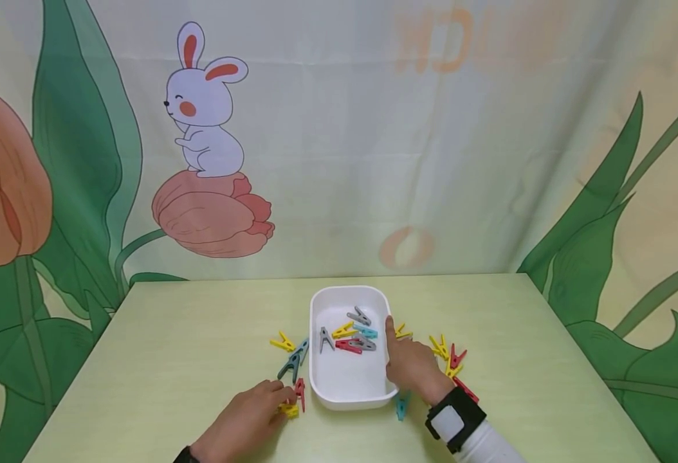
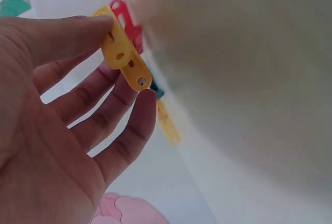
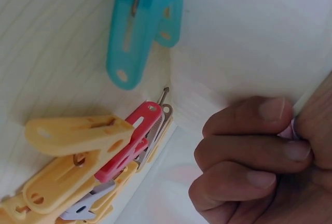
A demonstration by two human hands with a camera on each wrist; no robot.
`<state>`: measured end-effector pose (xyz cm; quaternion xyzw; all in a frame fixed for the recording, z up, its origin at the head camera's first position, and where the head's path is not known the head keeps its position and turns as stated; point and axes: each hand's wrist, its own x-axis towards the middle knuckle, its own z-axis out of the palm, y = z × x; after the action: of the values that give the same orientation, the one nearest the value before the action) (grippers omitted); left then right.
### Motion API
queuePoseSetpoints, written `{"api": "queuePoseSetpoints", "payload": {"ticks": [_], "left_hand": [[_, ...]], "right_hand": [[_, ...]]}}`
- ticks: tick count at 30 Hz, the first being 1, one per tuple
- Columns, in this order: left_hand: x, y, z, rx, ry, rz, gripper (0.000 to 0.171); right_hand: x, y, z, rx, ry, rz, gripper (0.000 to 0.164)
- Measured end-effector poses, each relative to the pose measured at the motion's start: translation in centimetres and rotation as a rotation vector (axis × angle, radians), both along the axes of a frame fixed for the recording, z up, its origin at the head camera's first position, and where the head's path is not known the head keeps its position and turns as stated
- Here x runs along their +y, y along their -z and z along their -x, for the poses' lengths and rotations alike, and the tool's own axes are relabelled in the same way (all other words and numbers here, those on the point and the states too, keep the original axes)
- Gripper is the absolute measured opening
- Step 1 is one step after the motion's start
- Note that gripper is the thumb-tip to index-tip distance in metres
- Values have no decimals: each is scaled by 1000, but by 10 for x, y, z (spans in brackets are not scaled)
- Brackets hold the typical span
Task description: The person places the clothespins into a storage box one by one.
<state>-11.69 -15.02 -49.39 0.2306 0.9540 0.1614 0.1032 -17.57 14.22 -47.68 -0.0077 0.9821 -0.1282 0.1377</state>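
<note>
My left hand [image 1: 255,411] is at the left of the white plastic box [image 1: 350,392]. In the left wrist view its thumb and fingers pinch a yellow clothespin [image 2: 122,53]. Just beyond the fingertips lies a red clothespin [image 1: 300,393]. My right hand [image 1: 411,360] holds the box's right side, with one finger stretched along the rim. In the right wrist view its other fingers [image 3: 246,156] are curled against the outer wall. Inside the box lie several clothespins, among them a gray one [image 1: 326,339], a yellow one [image 1: 343,330] and a light blue one [image 1: 365,331].
Left of the box are dark teal clothespins [image 1: 294,361] and a yellow one [image 1: 283,342]. To the right, several yellow and red clothespins [image 1: 456,359] lie in a loose group, with a turquoise clothespin [image 1: 402,407] nearer. A printed curtain [image 1: 339,161] hangs behind the table [image 1: 200,347].
</note>
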Motion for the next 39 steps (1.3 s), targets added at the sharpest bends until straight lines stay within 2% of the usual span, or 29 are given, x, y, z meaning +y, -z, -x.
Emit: {"api": "queuePoseSetpoints", "payload": {"ticks": [5, 9, 17, 23, 30, 39], "left_hand": [[-8, -9, 3, 145, -1, -17, 17], [-12, -18, 7, 235, -31, -24, 19], [-11, -43, 20, 269, -96, -42, 23], [-12, -60, 33, 318, -108, -62, 27], [-7, -80, 43, 400, -60, -106, 27], [13, -104, 55, 460, 10, -166, 28]], "right_hand": [[0, 1, 1, 1, -7, -10, 87], [0, 1, 1, -2, -7, -13, 88], [1, 3, 0, 6, -6, -15, 88], [2, 3, 1, 8, -19, 1, 88], [2, 4, 3, 9, -16, 1, 88], [3, 5, 2, 15, -24, -1, 88]]}}
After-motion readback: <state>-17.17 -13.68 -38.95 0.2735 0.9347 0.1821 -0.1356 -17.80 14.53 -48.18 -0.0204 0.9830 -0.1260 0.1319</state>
